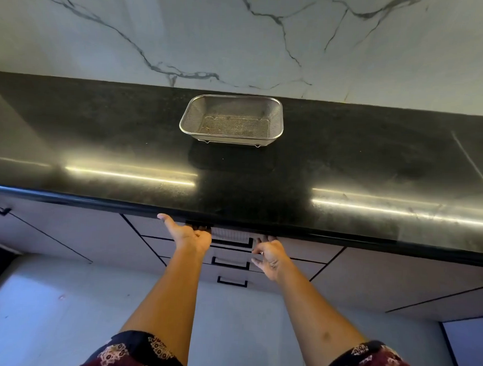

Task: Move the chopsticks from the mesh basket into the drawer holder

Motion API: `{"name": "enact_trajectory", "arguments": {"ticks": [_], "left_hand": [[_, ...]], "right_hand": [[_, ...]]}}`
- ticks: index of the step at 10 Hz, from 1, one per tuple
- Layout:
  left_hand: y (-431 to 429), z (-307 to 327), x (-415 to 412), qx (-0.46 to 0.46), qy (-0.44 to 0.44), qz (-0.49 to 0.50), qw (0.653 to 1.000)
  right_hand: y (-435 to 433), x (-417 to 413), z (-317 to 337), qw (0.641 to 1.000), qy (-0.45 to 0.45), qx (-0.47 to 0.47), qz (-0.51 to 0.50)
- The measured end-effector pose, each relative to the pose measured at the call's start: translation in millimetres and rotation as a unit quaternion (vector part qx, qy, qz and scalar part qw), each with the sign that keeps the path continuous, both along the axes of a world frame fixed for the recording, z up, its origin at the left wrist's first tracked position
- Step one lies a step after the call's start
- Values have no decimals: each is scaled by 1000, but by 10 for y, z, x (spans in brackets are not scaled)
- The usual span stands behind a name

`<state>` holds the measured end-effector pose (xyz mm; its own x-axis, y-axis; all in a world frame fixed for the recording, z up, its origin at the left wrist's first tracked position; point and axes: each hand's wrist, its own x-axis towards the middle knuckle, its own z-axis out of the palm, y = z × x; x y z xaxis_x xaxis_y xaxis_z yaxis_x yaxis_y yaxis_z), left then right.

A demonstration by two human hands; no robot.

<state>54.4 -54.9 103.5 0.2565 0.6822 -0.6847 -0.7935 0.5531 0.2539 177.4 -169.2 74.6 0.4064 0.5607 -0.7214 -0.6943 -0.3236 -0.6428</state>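
Under counter edge (97, 202): left hand (190, 235) apparently grips top drawer (151, 227), thumb out; right hand (269, 255) loosely curled beside it.

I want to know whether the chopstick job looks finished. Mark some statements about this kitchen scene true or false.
1. Chopsticks lie in the mesh basket. False: none show in it.
2. The basket stands on the black countertop. True.
3. The left hand and the right hand are both below the counter's front edge, at the drawers. True.
4. The right hand touches the basket. False: it is down by the top drawer, well apart from the basket.
5. The wall behind the counter is plain black. False: it is white marble with dark veins.
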Motion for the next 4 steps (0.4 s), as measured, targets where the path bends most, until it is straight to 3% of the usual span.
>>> {"name": "enact_trajectory", "arguments": {"ticks": [2,3,4], "left_hand": [[48,-23,-29,-9,17,-13,1000],[90,-44,-84,-13,31,-29,999],[167,-25,-137,-6,117,-96,988]], "right_hand": [[71,-15,-36,999,1,-17,29],[119,6,22,993,-17,-86,80],[85,40,163,963,-82,-165,197]]}}
